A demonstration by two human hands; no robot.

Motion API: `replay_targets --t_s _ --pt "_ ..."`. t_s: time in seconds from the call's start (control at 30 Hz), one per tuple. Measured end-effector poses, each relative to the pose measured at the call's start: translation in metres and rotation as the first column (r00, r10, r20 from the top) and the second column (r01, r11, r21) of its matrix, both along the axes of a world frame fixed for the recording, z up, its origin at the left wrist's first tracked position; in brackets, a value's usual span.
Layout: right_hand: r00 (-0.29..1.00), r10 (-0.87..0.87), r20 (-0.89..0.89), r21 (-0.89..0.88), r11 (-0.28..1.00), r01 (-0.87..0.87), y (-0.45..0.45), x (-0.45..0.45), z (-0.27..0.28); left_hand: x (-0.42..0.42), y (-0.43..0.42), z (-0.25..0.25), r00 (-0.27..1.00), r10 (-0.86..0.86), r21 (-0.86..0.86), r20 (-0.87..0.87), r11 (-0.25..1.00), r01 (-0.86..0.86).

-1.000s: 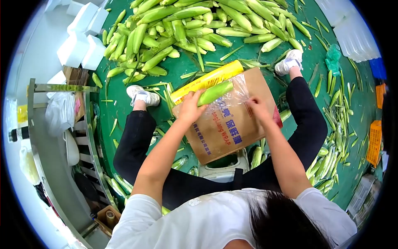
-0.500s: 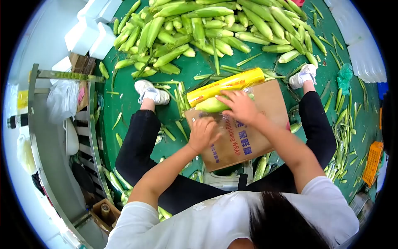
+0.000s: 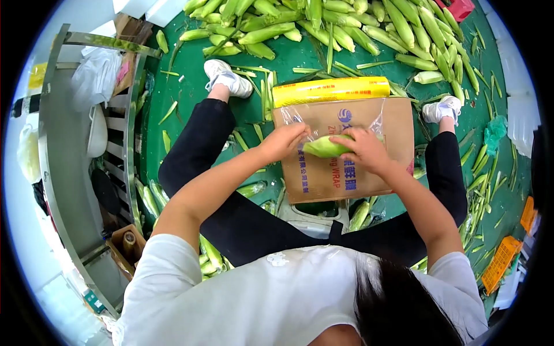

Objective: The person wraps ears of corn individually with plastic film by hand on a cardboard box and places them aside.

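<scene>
A green ear of corn (image 3: 325,147) in its husk lies crosswise over a brown cardboard box (image 3: 300,184) between my knees. My right hand (image 3: 367,151) is closed around its right end. Just off its left tip, my left hand (image 3: 287,140) pinches clear cling film (image 3: 293,113). That film stretches back toward a yellow roll of cling film (image 3: 332,90) along the far edge of the cardboard. Its exact edges are hard to make out.
Beyond the roll a big heap of corn ears (image 3: 346,26) covers the green floor (image 3: 184,115). A metal rack (image 3: 130,132) stands at left. Loose husks (image 3: 476,190) and an orange crate (image 3: 501,262) lie at right. Wrapped ears (image 3: 210,251) lie under my legs.
The ear of corn has come away from the roll toward me, with my right hand now gripping it. My left hand has risen to the ear's left end and draws film. The view has shifted.
</scene>
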State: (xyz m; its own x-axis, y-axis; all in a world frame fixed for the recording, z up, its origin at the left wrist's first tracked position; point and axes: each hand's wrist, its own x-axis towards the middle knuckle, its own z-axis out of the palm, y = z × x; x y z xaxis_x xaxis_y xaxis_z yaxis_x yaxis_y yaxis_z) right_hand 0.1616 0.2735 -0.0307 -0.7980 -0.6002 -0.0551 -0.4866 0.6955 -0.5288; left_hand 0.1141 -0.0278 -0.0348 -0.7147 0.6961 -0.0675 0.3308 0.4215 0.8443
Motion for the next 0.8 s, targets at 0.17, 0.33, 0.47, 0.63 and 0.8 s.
replay_targets --t_s 0.17,0.33,0.47,0.63,0.8 --pt "0.986 -0.099 -0.135 -0.054 0.994 0.092 -0.010 -0.017 -0.023 -0.039 0.040 -0.031 0.936 -0.227 -0.291 -0.269 0.946 0.146" --pt "0.908 -0.327 -0.263 -0.076 0.945 0.318 -0.020 -0.097 -0.029 -0.137 0.044 -0.008 0.975 -0.136 -0.587 0.177 0.780 0.215" --pt "0.952 -0.292 -0.088 -0.023 0.956 0.291 -0.039 -0.090 -0.034 -0.202 0.021 0.020 0.993 0.118 -0.458 -0.025 0.881 -0.117" --pt "0.973 -0.128 -0.193 0.147 0.977 0.157 -0.045 -0.072 -0.017 -0.167 0.089 0.010 0.985 0.030 -0.047 0.172 0.999 -0.022" --pt "0.877 0.164 0.452 -0.159 0.982 -0.102 -0.023 -0.070 -0.012 -0.092 0.144 -0.057 0.902 -0.305 -0.230 -0.305 0.943 0.241"
